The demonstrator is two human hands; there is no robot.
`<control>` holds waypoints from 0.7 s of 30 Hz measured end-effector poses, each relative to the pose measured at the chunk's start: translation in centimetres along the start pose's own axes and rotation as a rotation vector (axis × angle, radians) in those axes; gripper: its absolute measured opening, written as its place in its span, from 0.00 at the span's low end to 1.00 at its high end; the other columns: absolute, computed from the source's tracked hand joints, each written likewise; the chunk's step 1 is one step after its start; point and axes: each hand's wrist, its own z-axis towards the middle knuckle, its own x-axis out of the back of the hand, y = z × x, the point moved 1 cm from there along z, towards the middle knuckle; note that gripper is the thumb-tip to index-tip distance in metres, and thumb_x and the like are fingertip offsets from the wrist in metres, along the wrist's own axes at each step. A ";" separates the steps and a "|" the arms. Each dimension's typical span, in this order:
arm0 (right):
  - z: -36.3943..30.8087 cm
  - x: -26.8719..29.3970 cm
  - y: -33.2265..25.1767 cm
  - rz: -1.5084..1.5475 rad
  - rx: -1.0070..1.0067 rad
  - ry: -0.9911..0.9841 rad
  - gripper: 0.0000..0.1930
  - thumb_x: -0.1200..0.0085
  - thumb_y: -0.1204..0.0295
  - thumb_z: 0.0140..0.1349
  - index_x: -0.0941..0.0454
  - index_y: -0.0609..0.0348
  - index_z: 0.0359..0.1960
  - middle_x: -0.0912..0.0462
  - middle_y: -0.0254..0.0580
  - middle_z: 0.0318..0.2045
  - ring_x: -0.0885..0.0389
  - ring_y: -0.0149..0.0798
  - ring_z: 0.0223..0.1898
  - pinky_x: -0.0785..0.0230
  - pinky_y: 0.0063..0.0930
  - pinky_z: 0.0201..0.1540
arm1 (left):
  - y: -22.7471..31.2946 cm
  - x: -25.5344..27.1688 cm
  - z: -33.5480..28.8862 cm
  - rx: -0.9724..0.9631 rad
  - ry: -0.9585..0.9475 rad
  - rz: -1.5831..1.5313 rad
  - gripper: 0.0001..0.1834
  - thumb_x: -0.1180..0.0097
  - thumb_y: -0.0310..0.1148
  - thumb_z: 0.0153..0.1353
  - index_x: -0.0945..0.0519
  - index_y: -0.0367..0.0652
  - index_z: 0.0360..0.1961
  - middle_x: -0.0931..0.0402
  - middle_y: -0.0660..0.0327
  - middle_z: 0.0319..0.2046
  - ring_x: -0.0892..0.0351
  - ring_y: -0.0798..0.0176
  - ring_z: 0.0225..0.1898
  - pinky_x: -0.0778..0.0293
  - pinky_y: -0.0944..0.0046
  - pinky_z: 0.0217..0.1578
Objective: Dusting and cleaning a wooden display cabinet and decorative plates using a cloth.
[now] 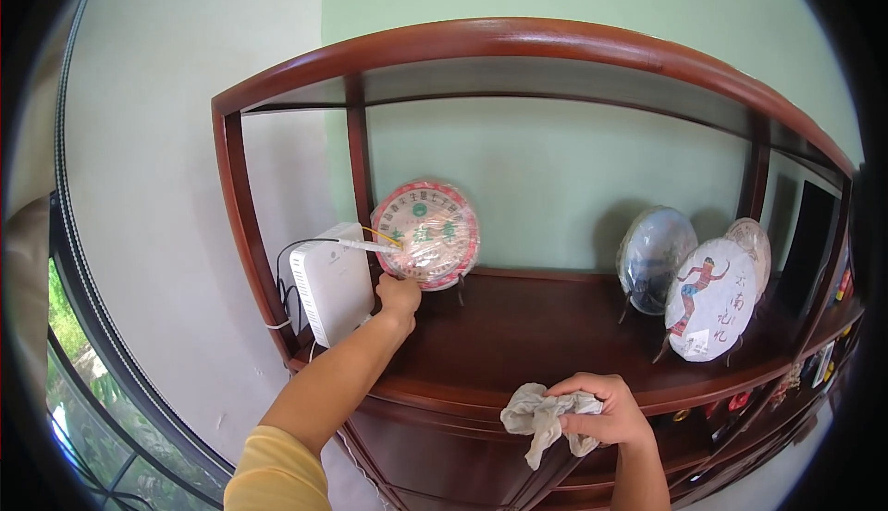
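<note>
My left hand (399,296) is closed at the lower left edge of a round, plastic-wrapped tea cake (427,233) with a red border. Its fingertips are partly hidden, and so is the left side of the dark display stand (462,290) under the cake. The cake stands upright, leaning back on the shelf. In front of the shelf's front edge, my right hand (606,409) grips a crumpled, greyish-white cloth (541,421), which hangs down between thumb and fingers.
Beside the left forearm stands a white router (333,287) with black, white and yellow cables. On the right of the dark red wooden shelf (527,331), a white-wrapped disc (710,300) and a bluish one (655,259) rest on stands. Another disc (751,247) is partly hidden behind. A window (102,400) is at left.
</note>
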 end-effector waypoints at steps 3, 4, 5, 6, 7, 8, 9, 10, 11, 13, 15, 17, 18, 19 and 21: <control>0.1 -0.2 0.0 0.039 0.001 -0.003 0.16 0.36 0.80 0.47 0.20 0.66 0.41 0.17 0.40 0.33 0.20 0.27 0.34 0.28 0.21 0.37 | -1.4 0.0 2.0 -0.057 -0.028 -0.050 0.26 0.50 0.20 0.50 0.35 0.31 0.54 0.30 0.49 0.48 0.30 0.53 0.49 0.35 0.59 0.51; 0.2 -0.2 0.1 0.037 0.004 -0.002 0.16 0.36 0.80 0.47 0.20 0.66 0.41 0.17 0.40 0.33 0.20 0.27 0.34 0.28 0.21 0.37 | -1.8 -0.1 2.5 -0.091 -0.037 -0.087 0.25 0.50 0.17 0.48 0.33 0.33 0.51 0.29 0.54 0.46 0.29 0.59 0.47 0.34 0.61 0.48; 0.1 -0.2 0.2 0.036 0.006 0.005 0.16 0.36 0.79 0.48 0.20 0.64 0.41 0.17 0.39 0.33 0.20 0.27 0.33 0.29 0.21 0.37 | -1.6 -0.1 2.3 -0.090 -0.041 -0.087 0.25 0.50 0.17 0.48 0.33 0.33 0.51 0.29 0.54 0.46 0.29 0.59 0.47 0.34 0.61 0.48; 0.0 -0.1 0.3 0.035 0.009 0.011 0.16 0.35 0.77 0.48 0.20 0.63 0.41 0.18 0.37 0.33 0.20 0.26 0.33 0.29 0.20 0.36 | -1.4 -0.2 2.0 -0.070 -0.105 -0.152 0.24 0.50 0.16 0.48 0.32 0.35 0.50 0.28 0.55 0.44 0.29 0.60 0.46 0.34 0.62 0.47; 0.0 -0.1 0.3 0.034 0.008 0.014 0.16 0.35 0.77 0.48 0.20 0.63 0.41 0.18 0.37 0.33 0.20 0.26 0.33 0.29 0.20 0.36 | -1.2 -0.2 1.7 -0.050 -0.169 -0.217 0.24 0.51 0.15 0.48 0.31 0.36 0.49 0.27 0.56 0.41 0.29 0.61 0.45 0.34 0.63 0.46; 0.0 -0.1 0.3 0.059 -0.008 0.016 0.15 0.35 0.77 0.49 0.20 0.63 0.41 0.18 0.37 0.32 0.21 0.26 0.33 0.29 0.20 0.36 | -0.9 -0.1 1.5 -0.049 -0.172 -0.217 0.24 0.51 0.15 0.48 0.31 0.36 0.49 0.27 0.56 0.41 0.29 0.61 0.45 0.34 0.63 0.46; -0.1 -0.1 0.3 0.084 -0.023 0.018 0.15 0.35 0.77 0.49 0.20 0.63 0.41 0.18 0.36 0.32 0.21 0.25 0.33 0.29 0.19 0.36 | -0.7 0.0 1.3 -0.045 -0.192 -0.240 0.22 0.51 0.14 0.48 0.30 0.37 0.47 0.27 0.58 0.37 0.28 0.63 0.38 0.33 0.65 0.39; -0.1 -0.1 0.3 0.082 -0.024 0.021 0.15 0.35 0.77 0.49 0.20 0.63 0.41 0.18 0.36 0.32 0.21 0.25 0.33 0.29 0.19 0.36 | -0.6 0.0 1.3 -0.040 -0.212 -0.263 0.21 0.51 0.14 0.48 0.30 0.38 0.45 0.27 0.60 0.33 0.28 0.65 0.31 0.32 0.67 0.31; -0.1 -0.2 0.3 0.083 -0.031 0.020 0.15 0.35 0.77 0.49 0.20 0.63 0.41 0.18 0.36 0.32 0.21 0.24 0.33 0.29 0.19 0.36 | -0.7 0.2 1.5 -0.043 -0.213 -0.265 0.21 0.51 0.14 0.48 0.30 0.38 0.45 0.27 0.60 0.33 0.28 0.65 0.31 0.32 0.67 0.31; 0.1 -0.2 0.3 0.082 -0.036 0.020 0.15 0.35 0.77 0.49 0.20 0.63 0.41 0.18 0.35 0.32 0.22 0.24 0.33 0.30 0.19 0.36 | -1.1 0.4 2.0 -0.006 -0.269 -0.293 0.17 0.51 0.14 0.46 0.30 0.36 0.40 0.30 0.62 0.33 0.32 0.66 0.34 0.33 0.66 0.38; 0.0 -0.2 0.3 0.074 -0.036 0.028 0.15 0.35 0.77 0.49 0.20 0.63 0.41 0.18 0.35 0.31 0.22 0.23 0.32 0.30 0.18 0.35 | -0.9 0.3 1.4 -0.002 -0.283 -0.304 0.17 0.51 0.14 0.46 0.30 0.36 0.40 0.29 0.62 0.33 0.31 0.65 0.35 0.33 0.66 0.38; 0.0 -0.2 0.3 0.082 -0.044 0.032 0.15 0.35 0.77 0.49 0.20 0.63 0.41 0.18 0.34 0.31 0.22 0.23 0.32 0.30 0.18 0.35 | -0.9 0.1 1.3 0.000 -0.293 -0.315 0.18 0.50 0.14 0.46 0.29 0.36 0.41 0.29 0.62 0.34 0.31 0.65 0.36 0.33 0.66 0.39; -0.1 -0.3 0.3 0.093 -0.050 0.033 0.15 0.35 0.77 0.49 0.20 0.63 0.41 0.18 0.34 0.31 0.22 0.23 0.32 0.30 0.18 0.35 | -1.1 -0.2 1.3 -0.021 -0.351 -0.324 0.18 0.50 0.13 0.46 0.29 0.36 0.41 0.28 0.61 0.35 0.30 0.65 0.36 0.34 0.66 0.40; 0.0 -0.3 0.3 0.092 -0.049 0.031 0.15 0.35 0.77 0.49 0.20 0.63 0.41 0.18 0.34 0.31 0.22 0.23 0.32 0.30 0.18 0.35 | -1.2 -0.5 1.2 -0.041 -0.408 -0.332 0.19 0.50 0.13 0.46 0.29 0.36 0.42 0.28 0.61 0.36 0.30 0.65 0.37 0.34 0.66 0.41; 0.0 -0.3 0.2 0.116 -0.059 0.035 0.16 0.35 0.76 0.49 0.21 0.64 0.41 0.18 0.34 0.31 0.22 0.23 0.32 0.30 0.18 0.35 | -1.4 -1.5 0.6 -0.033 -0.416 -0.337 0.18 0.52 0.13 0.48 0.28 0.39 0.41 0.28 0.62 0.31 0.38 0.69 0.23 0.44 0.68 0.24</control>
